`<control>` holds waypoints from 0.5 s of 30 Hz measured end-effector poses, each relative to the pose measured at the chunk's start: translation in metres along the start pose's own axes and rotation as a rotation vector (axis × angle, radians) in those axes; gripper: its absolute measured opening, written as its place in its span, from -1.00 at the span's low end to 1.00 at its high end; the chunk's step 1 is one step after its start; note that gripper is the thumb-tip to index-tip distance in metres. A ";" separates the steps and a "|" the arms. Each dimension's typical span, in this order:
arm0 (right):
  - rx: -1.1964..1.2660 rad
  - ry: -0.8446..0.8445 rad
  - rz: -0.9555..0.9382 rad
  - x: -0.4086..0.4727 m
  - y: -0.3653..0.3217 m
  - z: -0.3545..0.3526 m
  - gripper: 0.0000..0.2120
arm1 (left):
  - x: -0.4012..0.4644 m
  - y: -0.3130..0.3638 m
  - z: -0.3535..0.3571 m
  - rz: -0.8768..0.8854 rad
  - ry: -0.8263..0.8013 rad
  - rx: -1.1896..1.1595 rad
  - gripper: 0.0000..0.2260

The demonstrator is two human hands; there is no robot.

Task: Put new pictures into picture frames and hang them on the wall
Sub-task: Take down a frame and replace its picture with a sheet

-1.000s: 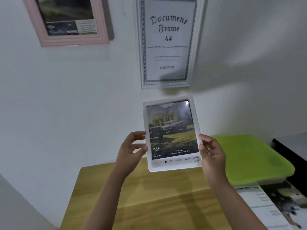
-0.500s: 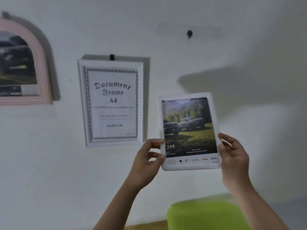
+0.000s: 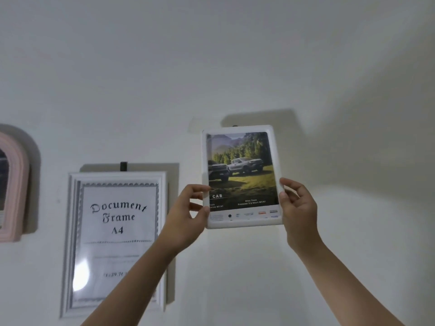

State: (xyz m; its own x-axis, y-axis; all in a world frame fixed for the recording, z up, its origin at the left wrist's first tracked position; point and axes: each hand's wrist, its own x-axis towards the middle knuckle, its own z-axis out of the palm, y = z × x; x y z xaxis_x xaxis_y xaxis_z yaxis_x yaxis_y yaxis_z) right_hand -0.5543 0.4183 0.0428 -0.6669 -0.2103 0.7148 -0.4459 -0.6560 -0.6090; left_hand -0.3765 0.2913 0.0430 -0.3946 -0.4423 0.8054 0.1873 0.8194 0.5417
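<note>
A small white picture frame (image 3: pixel 241 176) holds a printed picture of two pickup trucks on grass. I hold it upright against the white wall, high up. My left hand (image 3: pixel 188 214) pinches its lower left edge and my right hand (image 3: pixel 297 209) grips its lower right edge. A dark wall hook (image 3: pixel 235 125) just shows above the frame's top edge; I cannot tell whether the frame rests on it.
To the left, a white A4 document frame (image 3: pixel 115 241) hangs from a black hook (image 3: pixel 123 166). An arched pink frame (image 3: pixel 14 184) hangs at the far left edge. Bare white wall lies above and to the right.
Both hands raised the white frame up the wall to the hook, which it now covers. The view tilted up, so the table and green lid are out of sight.
</note>
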 end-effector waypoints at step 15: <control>0.048 -0.043 0.086 0.034 0.042 0.008 -0.77 | 0.032 -0.032 0.017 -0.043 0.001 -0.011 -0.73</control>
State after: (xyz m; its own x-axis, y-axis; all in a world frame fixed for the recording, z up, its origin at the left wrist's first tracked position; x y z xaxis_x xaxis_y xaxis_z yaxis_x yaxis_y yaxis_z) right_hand -0.5909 0.3783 0.0440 -0.6747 -0.2977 0.6754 -0.3585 -0.6676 -0.6525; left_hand -0.4103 0.2575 0.0476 -0.4020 -0.4776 0.7812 0.1803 0.7952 0.5789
